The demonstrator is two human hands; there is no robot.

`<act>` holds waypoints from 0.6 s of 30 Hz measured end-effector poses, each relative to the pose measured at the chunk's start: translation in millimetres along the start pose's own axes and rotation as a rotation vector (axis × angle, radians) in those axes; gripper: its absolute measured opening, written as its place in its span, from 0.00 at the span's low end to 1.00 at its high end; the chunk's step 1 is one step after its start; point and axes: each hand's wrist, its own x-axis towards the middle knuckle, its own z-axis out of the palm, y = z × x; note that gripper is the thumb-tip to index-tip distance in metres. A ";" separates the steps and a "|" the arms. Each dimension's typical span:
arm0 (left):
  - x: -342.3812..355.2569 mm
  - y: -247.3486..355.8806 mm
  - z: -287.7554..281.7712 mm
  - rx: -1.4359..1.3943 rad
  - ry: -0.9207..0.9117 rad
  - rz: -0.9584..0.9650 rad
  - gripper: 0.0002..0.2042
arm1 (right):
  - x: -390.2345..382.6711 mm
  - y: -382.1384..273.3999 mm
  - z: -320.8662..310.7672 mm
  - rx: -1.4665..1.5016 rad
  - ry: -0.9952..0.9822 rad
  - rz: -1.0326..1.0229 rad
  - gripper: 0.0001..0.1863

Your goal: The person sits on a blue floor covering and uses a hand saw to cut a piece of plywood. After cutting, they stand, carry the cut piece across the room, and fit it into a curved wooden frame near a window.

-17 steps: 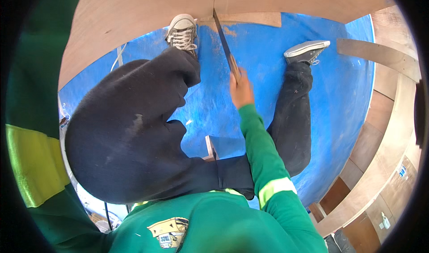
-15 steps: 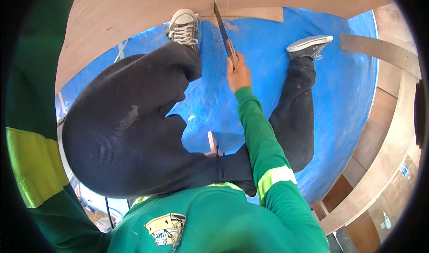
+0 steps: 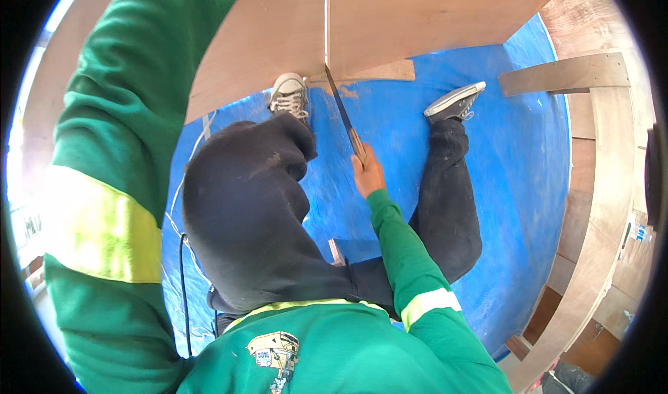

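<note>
My right hand (image 3: 369, 175) is wrapped round the wooden handle of a handsaw (image 3: 341, 109). The saw's dark, narrow blade points away from me, its far end at the lower end of a straight slit in a large plywood panel (image 3: 431, 18). Light shows through the slit above the blade. My left arm (image 3: 132, 81), in a green sleeve with a yellow band, reaches up and forward along the panel's left part. The left hand itself lies beyond the upper edge of the picture.
A blue sheet (image 3: 390, 143) covers the floor under my legs. Near my left shoe (image 3: 289, 96) lies a flat wood offcut (image 3: 386, 71) with sawdust beside it. Curved plywood framing (image 3: 581, 255) stands on the right. A black cable (image 3: 184, 290) runs at the left, and a small wood piece (image 3: 337, 252) lies between my legs.
The view has tilted up, so the panel and saw sit lower in the picture. My left arm has come further into view, and the slit now shows as a bright line.
</note>
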 end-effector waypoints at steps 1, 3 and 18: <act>-3.7 1.3 -0.4 0.004 0.011 0.009 0.37 | -13.3 2.4 -3.8 0.013 -0.001 0.043 0.26; -8.8 3.5 -0.9 -0.010 0.064 0.038 0.36 | -52.6 3.5 -18.7 -0.119 -0.038 0.131 0.24; -4.4 5.2 6.7 -0.095 -0.032 -0.042 0.34 | -158.9 -20.2 -97.8 -0.308 -0.227 0.301 0.23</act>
